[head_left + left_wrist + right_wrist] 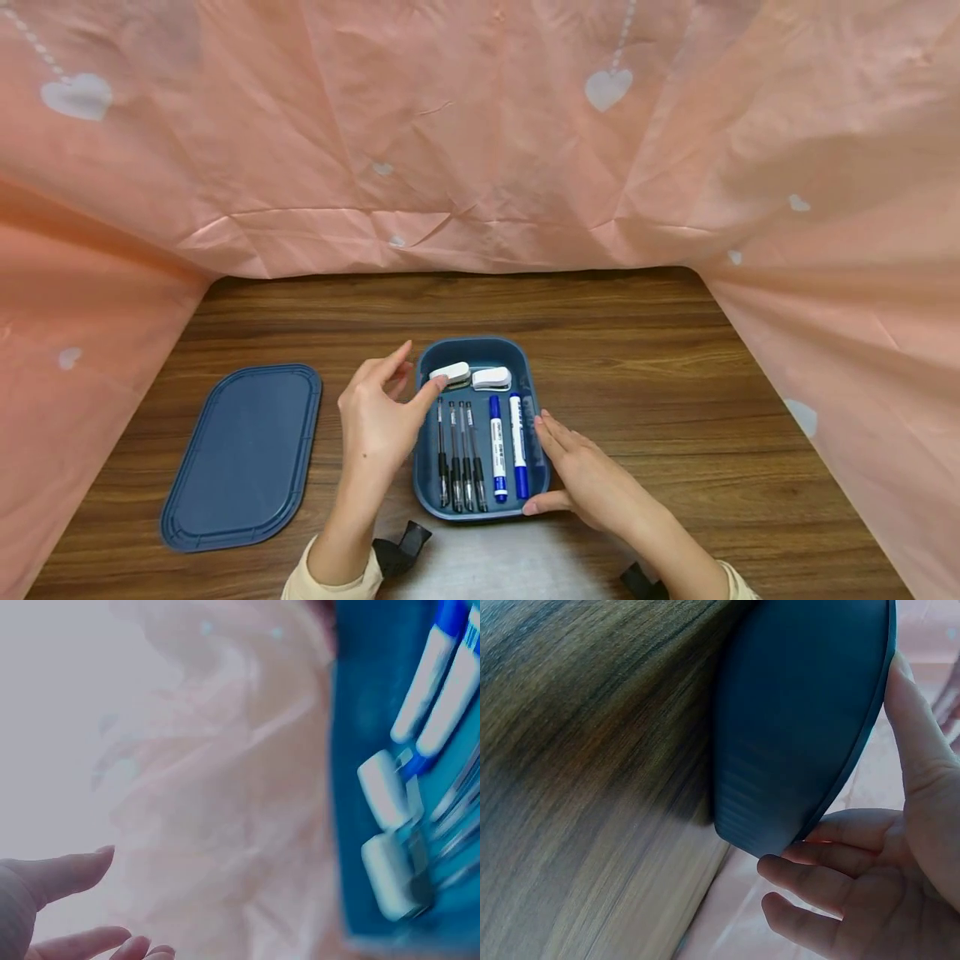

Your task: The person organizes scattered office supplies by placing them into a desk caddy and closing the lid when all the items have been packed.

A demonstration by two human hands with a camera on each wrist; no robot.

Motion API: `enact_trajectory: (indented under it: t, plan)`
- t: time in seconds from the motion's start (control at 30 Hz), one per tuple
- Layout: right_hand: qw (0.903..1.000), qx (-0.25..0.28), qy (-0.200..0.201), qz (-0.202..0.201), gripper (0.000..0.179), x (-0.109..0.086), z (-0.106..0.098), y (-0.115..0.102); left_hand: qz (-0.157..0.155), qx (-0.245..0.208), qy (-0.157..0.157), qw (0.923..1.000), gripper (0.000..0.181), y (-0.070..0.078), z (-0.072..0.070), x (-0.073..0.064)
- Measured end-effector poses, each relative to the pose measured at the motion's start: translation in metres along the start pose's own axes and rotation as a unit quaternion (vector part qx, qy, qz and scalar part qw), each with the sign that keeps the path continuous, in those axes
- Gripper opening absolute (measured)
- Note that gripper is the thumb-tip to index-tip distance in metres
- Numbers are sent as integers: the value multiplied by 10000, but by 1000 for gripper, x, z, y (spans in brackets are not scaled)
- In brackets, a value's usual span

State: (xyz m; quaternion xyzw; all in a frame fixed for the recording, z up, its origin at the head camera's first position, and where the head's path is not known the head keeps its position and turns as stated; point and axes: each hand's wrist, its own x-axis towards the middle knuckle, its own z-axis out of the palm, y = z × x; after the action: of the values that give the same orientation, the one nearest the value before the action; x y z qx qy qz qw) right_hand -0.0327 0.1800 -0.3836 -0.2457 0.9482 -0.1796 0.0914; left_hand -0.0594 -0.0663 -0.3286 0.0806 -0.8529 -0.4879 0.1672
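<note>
A blue open box (542,467) stands on the table in front of me. Inside it, two white staplers (492,378) lie along the far end. Several black pens (455,467) are lined up on the left, and two blue-and-white markers (498,450) on the right. Over the box's left rim reaches my left hand (380,421), thumb and fingers spread apart; its thumb overlaps the left stapler (450,372) in the head view. The left wrist view has nothing between those fingers. My right hand (592,479) touches the box's right side and near corner with mostly straight fingers.
To the left lies a flat blue lid (243,458) on the wooden table (645,367). A pale grey patch (502,558) shows at the near edge between my forearms. Pink cloth (480,125) with white hearts surrounds the table on three sides.
</note>
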Motion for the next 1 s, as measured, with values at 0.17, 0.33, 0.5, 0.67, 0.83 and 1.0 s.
enact_trajectory:
  t: [0.17, 0.33, 0.5, 0.67, 0.83, 1.0]
  plan:
    - [9999, -29, 55, -87, 96, 0, 0, 1, 592, 83, 630, 9962, 58, 12, -36, 5]
    - [10000, -42, 43, -63, 97, 0, -2, 2, 1193, 408, 1319, 9832, 58, 13, -63, 12]
    - [9998, -71, 92, -130, 96, 0, -1, 3, 1346, 625, 1841, 9716, 59, 7, -83, 18]
    - [9996, -86, 172, -203, 96, 0, 0, 3, 768, 811, 2189, 9693, 66, -8, -104, 20]
    - [9997, -1, 177, -167, 96, -1, 0, 3, 34, 983, 2587, 9609, 85, -30, -123, 23]
    - [9998, 41, 148, -123, 97, -2, 0, 1, -861, 1211, 2583, 9546, 103, -56, -143, 24]
